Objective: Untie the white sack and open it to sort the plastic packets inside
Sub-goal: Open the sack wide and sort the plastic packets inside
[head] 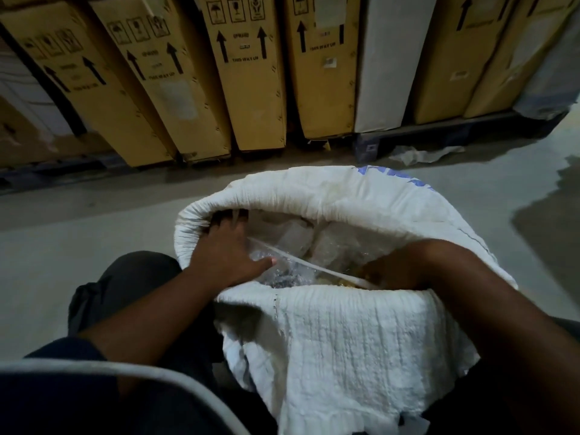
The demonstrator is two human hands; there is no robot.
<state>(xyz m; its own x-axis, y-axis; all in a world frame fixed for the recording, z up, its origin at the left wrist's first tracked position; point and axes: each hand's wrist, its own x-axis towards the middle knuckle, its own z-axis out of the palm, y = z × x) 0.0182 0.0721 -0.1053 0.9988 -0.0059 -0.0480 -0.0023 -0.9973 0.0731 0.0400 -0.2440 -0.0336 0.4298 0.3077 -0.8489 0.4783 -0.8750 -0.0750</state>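
The sack (345,334) stands open on the grey floor (78,240), near the person and a little right of the middle, with its rim rolled down. Clear plastic packets (292,240) fill the inside. The left hand (226,255) lies flat and spread on the packets at the left side, its fingertips against the far-left rim. The right hand (386,271) reaches into the sack at the right; I cannot tell if it grips something. Far behind, tall cardboard boxes (251,73) lean in a row.
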